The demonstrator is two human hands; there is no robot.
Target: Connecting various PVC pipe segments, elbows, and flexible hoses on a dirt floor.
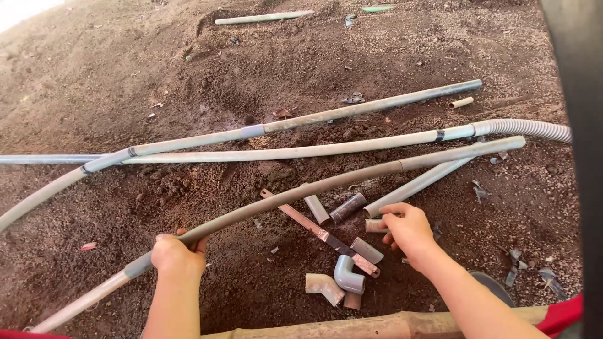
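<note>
At the left of the scene, the left hand (174,254) is wrapped around a long, dusty grey plastic conduit pipe (326,185) that bows up and away across the brown loose soil (125,81); the fingers are curled over the top of the pipe just above a grey coupling sleeve (138,266), so the grip is closed and the pipe is lifted slightly off the ground at that end. Beyond it, two more long grey pipes (276,152) lie side by side across the dirt, one ending in a ribbed flexible grey hose (534,127) at the far right. In the middle, near the person, small fittings are scattered: a short grey pipe offcut (316,209), a dark stub of tube (347,207), a rusty flat hacksaw blade (320,233), and a grey elbow bend (347,275) lying beside an angled grey connector (324,287). To the right, the right hand (409,230) pinches a short pale pipe piece (375,225) between thumb and fingertips, close to the open end of a straight grey pipe (418,183). The work appears to be at the joining stage, picking a fitting; the next move would seem to call for aligning that piece squarely with a pipe end while the left hand steadies the long run.
</note>
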